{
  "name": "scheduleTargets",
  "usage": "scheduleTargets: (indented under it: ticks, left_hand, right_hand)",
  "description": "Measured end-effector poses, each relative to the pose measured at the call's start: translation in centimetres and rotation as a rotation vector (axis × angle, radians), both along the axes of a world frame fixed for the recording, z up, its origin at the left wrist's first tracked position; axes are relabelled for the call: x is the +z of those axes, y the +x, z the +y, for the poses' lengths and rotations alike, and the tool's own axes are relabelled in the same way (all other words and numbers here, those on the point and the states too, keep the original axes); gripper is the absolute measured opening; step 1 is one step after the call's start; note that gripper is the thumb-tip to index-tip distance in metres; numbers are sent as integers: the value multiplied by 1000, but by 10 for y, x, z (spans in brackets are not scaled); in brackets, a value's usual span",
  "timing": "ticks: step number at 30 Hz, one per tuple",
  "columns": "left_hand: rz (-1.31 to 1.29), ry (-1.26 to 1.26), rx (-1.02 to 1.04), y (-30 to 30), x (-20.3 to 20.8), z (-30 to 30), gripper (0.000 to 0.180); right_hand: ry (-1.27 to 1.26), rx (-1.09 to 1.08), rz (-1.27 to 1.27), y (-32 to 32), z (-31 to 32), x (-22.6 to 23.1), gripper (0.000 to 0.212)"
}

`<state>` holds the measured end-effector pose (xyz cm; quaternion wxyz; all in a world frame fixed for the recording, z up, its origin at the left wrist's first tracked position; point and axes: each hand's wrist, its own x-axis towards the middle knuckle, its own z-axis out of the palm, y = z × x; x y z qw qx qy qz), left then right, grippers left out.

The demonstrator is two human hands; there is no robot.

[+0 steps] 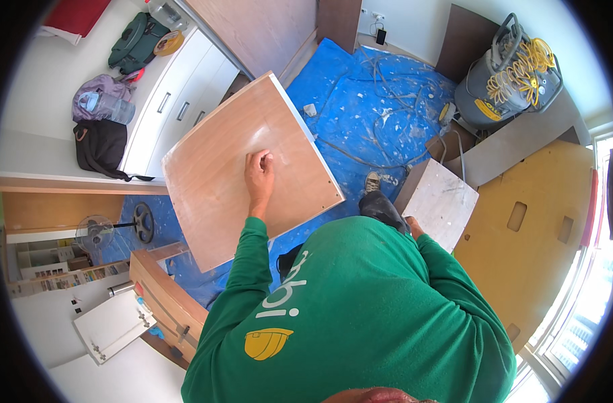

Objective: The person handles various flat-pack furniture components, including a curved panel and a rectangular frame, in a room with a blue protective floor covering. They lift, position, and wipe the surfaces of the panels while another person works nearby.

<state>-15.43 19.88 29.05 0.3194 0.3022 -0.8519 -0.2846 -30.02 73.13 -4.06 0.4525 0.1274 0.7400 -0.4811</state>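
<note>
A large light-brown wooden panel (212, 181) with a pale edge stands in front of me on the left. Over its middle is my left hand (259, 173), its fingers curled in; whether something small is inside them I cannot make out. Lower on the right, my right hand (414, 226) is at the near edge of a box-like piece with a whitish, stained top (444, 205). Most of that hand's fingers are hidden, so its grip does not show.
Blue sheeting (360, 94) with dust, scraps and cables covers the floor. A grey machine (491, 94) with a coiled yellow hose stands far right, near a yellow board (528, 215). White drawers (179, 101) and bags line the left; a fan (95, 234) stands lower left.
</note>
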Motion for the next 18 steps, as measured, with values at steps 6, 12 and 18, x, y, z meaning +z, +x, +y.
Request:
scheduleTargets:
  ticks: [6,12,18]
  left_hand:
    - [-18,8,1,1,0,1,15]
    - [-35,4,5,-1,3,2,15]
    - [-49,-14,16,0,3,3,15]
  right_hand:
    - [-62,-3,-12,0,-2,9,24]
    - [136,183,137,-5,3,-4,27]
    - [62,97,77,-4,7,-16,29]
